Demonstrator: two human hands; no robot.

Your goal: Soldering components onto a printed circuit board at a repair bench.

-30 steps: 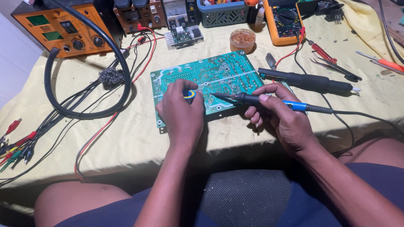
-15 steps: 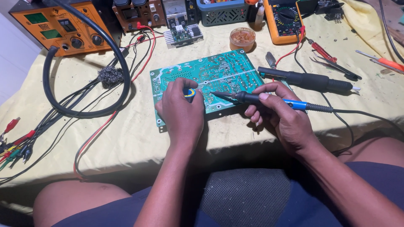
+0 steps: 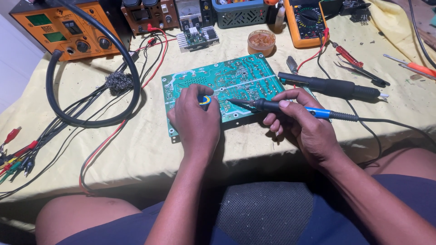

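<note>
A green circuit board (image 3: 236,79) lies solder side up on the yellow cloth. My left hand (image 3: 196,119) rests on its near left part and grips a small blue and yellow spool (image 3: 204,100) between thumb and fingers. My right hand (image 3: 304,124) holds a black and blue soldering iron (image 3: 281,107) like a pen. Its tip points left and sits on the board just right of the spool. The iron's black cable (image 3: 390,124) trails off to the right.
A second black handpiece (image 3: 331,86) lies right of the board. Behind stand an orange station (image 3: 63,27), a yellow multimeter (image 3: 306,20), a flux tin (image 3: 261,41) and a small heatsink module (image 3: 197,37). A black hose loop (image 3: 88,120), steel wool (image 3: 119,81) and clip leads (image 3: 18,154) lie left; screwdrivers (image 3: 347,55) right.
Both hands stay almost where they were. The iron's tip remains at the board beside the spool; only slight shifts of view show.
</note>
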